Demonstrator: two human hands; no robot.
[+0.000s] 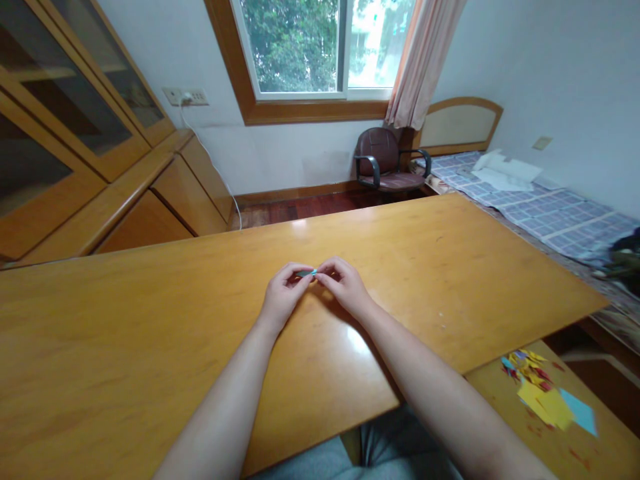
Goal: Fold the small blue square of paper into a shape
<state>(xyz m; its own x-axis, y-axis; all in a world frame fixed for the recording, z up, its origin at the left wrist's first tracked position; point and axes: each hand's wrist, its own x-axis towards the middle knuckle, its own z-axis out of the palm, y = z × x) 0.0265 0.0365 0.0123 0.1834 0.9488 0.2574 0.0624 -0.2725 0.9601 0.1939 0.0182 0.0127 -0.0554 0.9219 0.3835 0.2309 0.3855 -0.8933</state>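
A small piece of folded light-blue paper (307,273) is pinched between my two hands, just above the wooden table (165,333). My left hand (285,291) grips its left end between thumb and fingers. At the other end, the thumb and fingertips of my right hand (345,283) close on the paper. Most of the paper is covered by the fingers, so its exact folded shape cannot be made out.
On a lower surface at the right lie yellow sheets (549,405), a light-blue sheet (580,412) and a pile of small folded papers (527,367). Beyond the table stand a brown armchair (383,160), a bed (555,213) and a glass-door cabinet (125,167).
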